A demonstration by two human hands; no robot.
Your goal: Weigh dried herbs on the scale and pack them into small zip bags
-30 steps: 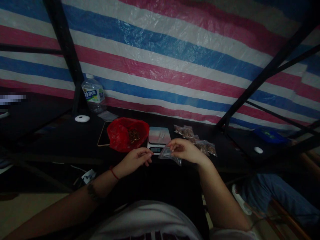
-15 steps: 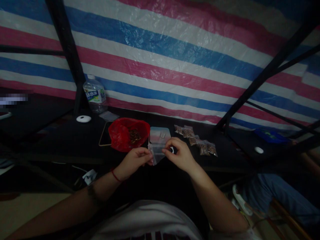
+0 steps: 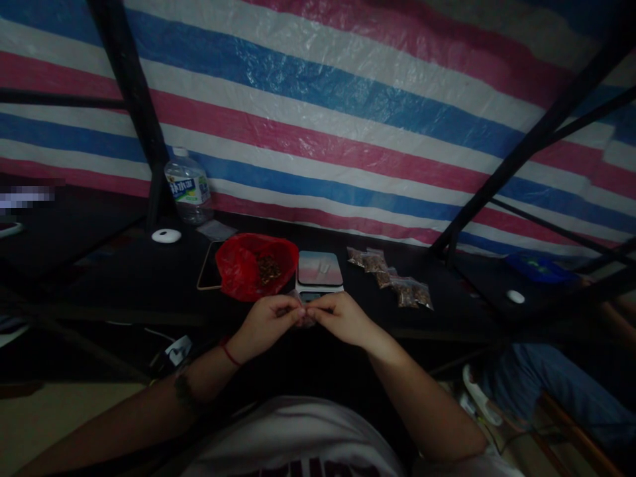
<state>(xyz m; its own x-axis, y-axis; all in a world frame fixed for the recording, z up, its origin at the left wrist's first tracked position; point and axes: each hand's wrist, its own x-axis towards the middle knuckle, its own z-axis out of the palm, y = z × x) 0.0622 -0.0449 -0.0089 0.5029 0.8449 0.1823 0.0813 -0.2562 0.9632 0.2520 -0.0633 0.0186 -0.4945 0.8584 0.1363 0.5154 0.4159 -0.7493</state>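
My left hand (image 3: 265,323) and my right hand (image 3: 339,318) meet fingertip to fingertip just in front of the table edge, both pinched on a small clear plastic bag (image 3: 305,320) that is mostly hidden between them. A thin red band circles my left wrist. Right behind the hands stands a small digital scale (image 3: 320,269) with nothing on its pan. To its left an open red plastic bag (image 3: 238,271) holds brown loose material. Several small filled clear bags (image 3: 392,278) lie in a row to the right of the scale.
On the black table (image 3: 124,278) a phone (image 3: 207,275) lies beside the red bag; a water bottle (image 3: 187,187) and a white round lid (image 3: 165,236) stand at the back left. A striped tarp hangs behind. A person's jeans-clad legs (image 3: 546,391) are at lower right.
My right hand brought the clear bag left and down to meet my left hand. The bag, first held open and visible, is now pinched small between both hands.
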